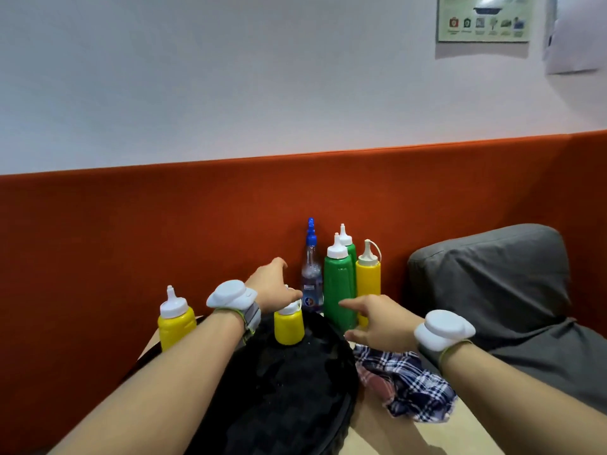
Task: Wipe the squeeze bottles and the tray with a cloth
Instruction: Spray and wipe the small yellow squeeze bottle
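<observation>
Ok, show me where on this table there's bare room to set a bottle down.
The near half of the black tray, between the forearms, is bare; so is the beige table strip in front of the plaid cloth. Crowded at the far edge: spray bottle, green squeeze bottles and a yellow squeeze bottle packed against the orange backrest.

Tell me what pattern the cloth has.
The cloth is plaid: dark blue, white and red, head view.

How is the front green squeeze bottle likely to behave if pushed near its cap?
The front green bottle is tall and narrow, so it would probably tip rather than slide. It stands close beside the yellow bottle on its right, which it might knock. Its plastic body looks smooth, perhaps slippery.
</observation>
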Motion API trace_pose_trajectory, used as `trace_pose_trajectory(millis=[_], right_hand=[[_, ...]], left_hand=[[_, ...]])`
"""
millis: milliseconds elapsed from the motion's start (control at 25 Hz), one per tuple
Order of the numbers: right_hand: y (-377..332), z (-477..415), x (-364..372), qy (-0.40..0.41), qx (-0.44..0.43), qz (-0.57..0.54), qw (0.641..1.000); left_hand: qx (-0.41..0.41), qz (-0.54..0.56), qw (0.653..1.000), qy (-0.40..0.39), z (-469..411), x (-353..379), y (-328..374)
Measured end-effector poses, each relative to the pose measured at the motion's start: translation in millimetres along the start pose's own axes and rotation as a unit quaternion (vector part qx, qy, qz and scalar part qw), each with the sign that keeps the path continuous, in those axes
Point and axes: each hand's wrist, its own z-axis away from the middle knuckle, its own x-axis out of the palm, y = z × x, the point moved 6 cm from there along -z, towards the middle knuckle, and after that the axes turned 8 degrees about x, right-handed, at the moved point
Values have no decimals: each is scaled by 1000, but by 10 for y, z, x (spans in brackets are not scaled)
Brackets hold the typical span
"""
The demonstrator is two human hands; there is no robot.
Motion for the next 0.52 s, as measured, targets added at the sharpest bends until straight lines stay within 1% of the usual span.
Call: trace_pose_trajectory(millis=[160,240,400,480,520], right_hand=[[53,-385,-231,126,67,-63,988],[10,-593,-369,175,70,-77,979],[-315,-961,-608,257,33,-77,963],[-529,-1194,-680,270,22,-90,958],[-588,-1301,-694,266,32,-93,959]], left_hand=[[-41,73,995,-44,-79,455,-286],[-41,87,994,-47,-144,630,-354],[-35,121,992,-4,-321,679,-489],[-37,116,992,22,-415,630,-573],[-36,102,993,40,-461,587,-579]])
